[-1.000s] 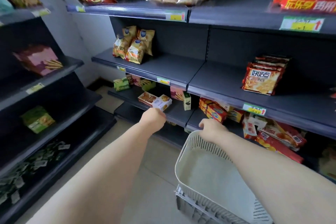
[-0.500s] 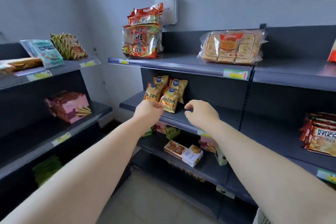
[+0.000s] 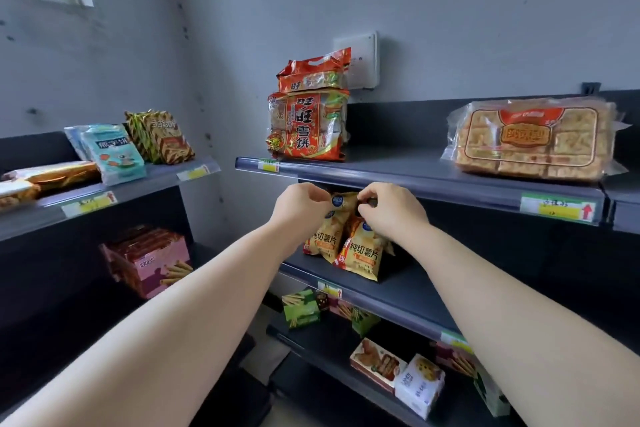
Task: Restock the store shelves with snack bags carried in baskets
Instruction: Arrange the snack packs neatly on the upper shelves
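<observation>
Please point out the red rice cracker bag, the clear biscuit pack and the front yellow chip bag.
red rice cracker bag (image 3: 308,130): head view, front middle.
clear biscuit pack (image 3: 530,142): head view, its central label.
front yellow chip bag (image 3: 362,251): head view, printed front panel.

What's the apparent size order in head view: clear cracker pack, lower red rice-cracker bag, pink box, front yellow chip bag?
1. clear cracker pack
2. lower red rice-cracker bag and pink box, too alike to rank
3. front yellow chip bag
</observation>
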The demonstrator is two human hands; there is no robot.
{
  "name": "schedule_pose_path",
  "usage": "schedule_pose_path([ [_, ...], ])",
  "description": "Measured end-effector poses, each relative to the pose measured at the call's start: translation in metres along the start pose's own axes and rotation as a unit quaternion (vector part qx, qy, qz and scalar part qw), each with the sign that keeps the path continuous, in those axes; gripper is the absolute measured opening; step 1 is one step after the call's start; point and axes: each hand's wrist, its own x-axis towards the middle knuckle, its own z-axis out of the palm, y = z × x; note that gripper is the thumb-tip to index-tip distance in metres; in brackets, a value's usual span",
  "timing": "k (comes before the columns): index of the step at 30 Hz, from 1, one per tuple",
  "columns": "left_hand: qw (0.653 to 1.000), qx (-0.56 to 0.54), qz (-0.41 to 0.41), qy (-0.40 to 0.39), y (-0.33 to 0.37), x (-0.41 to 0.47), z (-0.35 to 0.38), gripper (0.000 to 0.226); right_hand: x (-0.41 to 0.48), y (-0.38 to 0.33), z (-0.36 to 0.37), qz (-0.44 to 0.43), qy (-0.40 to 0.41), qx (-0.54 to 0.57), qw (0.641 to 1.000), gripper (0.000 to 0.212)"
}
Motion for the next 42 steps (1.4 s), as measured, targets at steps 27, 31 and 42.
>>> schedule_pose_path([
  [27,0.992,-0.032,0.004,0.118,-0.07,0.299,-0.033,0.032,0.262,-0.025,0.087,0.007,0.08,0.018,0.997,0.035],
  [31,0.993,-0.063,-0.01,0.1,-0.085,0.34,-0.044,0.048,0.289,-0.035,0.107,0.063,0.112,0.051,0.99,0.06],
  [42,0.99,-0.116,-0.003,-0.079,-0.12,0.416,-0.043,0.045,0.33,-0.039,0.147,0.177,0.141,0.199,0.954,0.096],
])
